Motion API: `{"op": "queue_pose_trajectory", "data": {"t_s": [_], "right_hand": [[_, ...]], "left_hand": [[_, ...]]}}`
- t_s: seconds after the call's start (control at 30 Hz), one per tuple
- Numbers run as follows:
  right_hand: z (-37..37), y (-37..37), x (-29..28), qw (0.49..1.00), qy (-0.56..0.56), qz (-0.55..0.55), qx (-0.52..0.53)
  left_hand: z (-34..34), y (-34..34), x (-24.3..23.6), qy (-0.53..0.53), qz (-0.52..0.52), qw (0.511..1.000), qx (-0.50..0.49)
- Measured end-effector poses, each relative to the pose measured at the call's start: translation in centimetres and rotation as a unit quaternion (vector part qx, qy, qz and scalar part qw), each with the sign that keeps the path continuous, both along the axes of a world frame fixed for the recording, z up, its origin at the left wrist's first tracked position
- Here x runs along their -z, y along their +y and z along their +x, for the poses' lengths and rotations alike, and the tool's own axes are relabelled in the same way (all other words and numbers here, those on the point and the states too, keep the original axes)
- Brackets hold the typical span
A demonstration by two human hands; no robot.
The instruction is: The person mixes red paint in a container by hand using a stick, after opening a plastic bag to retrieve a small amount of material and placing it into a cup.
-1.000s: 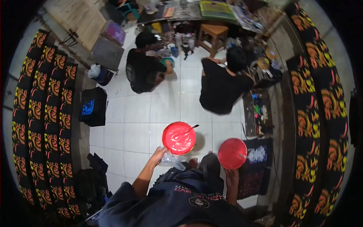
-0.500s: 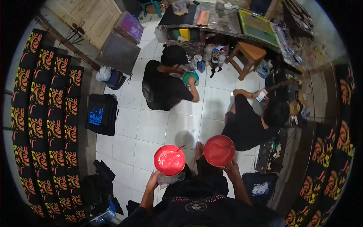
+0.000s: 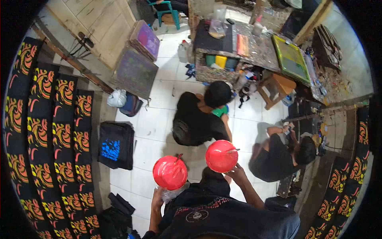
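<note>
While patterned black strips [image 3: 39,127] are lining the nine o'clock side, the left hand [image 3: 158,196] is gripping the left red bowl [image 3: 157,173] at seven o'clock, clear plastic [image 3: 171,195] is drooping beneath, the right red bowl [image 3: 219,169] is resting at five o'clock, the right hand [image 3: 237,174] is gripping its lower edge, fingers partly hiding underneath.

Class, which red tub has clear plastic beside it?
The left tub, at the left hand: clear plastic shows by its near edge, none by the right tub.
</note>
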State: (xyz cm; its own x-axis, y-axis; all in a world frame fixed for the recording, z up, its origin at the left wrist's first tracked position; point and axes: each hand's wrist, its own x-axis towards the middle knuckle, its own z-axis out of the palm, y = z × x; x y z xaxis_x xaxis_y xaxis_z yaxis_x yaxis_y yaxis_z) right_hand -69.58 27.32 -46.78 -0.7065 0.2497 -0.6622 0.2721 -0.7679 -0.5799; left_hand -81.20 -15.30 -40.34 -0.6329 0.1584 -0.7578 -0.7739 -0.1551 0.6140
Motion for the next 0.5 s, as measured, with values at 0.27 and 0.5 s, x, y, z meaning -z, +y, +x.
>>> {"op": "queue_pose_trajectory", "data": {"t_s": [0.27, 0.5], "right_hand": [[-24.2, -10.0, -4.2, 0.913, 0.051, 0.359, -0.19], [-45.0, -12.6, 0.8, 0.99, -0.003, -0.104, 0.095]], "left_hand": [[-27.0, -7.2, 1.8, 0.057, -0.047, 0.997, 0.013], [-49.5, -7.1, 7.8, 0.098, -0.078, 0.992, 0.02]]}}
